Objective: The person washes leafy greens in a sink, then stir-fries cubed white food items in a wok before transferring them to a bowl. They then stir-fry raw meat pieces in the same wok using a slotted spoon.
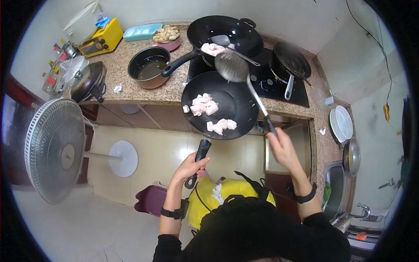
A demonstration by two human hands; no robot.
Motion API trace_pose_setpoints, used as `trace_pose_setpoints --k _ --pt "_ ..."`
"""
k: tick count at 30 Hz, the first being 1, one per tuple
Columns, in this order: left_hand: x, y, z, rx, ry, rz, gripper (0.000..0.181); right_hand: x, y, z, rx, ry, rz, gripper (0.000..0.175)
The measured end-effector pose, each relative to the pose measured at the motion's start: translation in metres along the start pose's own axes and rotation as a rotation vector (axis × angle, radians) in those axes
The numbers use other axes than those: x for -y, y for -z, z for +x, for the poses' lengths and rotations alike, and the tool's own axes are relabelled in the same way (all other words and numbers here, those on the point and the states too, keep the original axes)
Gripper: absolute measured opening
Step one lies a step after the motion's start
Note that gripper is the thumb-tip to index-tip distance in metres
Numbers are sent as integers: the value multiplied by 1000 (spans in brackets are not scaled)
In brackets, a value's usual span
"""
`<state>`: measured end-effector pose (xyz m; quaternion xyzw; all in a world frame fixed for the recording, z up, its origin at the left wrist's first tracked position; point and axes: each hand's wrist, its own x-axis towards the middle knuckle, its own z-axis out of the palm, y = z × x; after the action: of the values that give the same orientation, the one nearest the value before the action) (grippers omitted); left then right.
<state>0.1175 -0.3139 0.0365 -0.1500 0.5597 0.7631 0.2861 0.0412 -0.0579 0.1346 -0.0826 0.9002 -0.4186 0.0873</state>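
Note:
My left hand [191, 168] grips the handle of a black frying pan [234, 113], held in front of the counter edge. Pale pinkish-white chunks [204, 104] lie in the pan in two clusters, with one small piece at its left side. In my right hand [283, 147] is the dark handle of a metal skimmer [232, 67]. Its perforated bowl is over the pan's far rim, between the pan and a black wok [222, 26] behind. More pale chunks [212, 49] sit at the wok's near side beside a spatula [221, 40]. The skimmer partly hides the wok's near edge.
A saucepan [144, 73] with liquid stands left of the black hob [262, 83]. A smaller pan [289, 59] with chopsticks sits on the hob's right. Behind the saucepan is a bowl of pale pieces [166, 34]. A standing fan [55, 152] is at left, a sink [335, 188] at right.

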Motion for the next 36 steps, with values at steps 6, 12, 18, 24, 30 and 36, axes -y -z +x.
trace_pose_setpoints --k 6,12,18,24,30,36 --pt "-7 -6 -2 -23 17 1 19 -41 -43 24 14 81 -75 27" --pt "-7 -8 -1 -40 29 15 18 -46 -62 51 78 118 -189 29" --pt "-9 -10 1 -50 24 23 18 -26 -12 37 641 -516 507 19" --pt "-16 -15 -2 -69 51 57 19 -36 -9 35 878 -807 977 21" --pt "-21 -15 -4 -86 51 83 19 -30 -28 36 794 -602 803 19" --pt "-18 -16 -1 -97 49 115 19 -38 -15 40 771 -477 459 20"
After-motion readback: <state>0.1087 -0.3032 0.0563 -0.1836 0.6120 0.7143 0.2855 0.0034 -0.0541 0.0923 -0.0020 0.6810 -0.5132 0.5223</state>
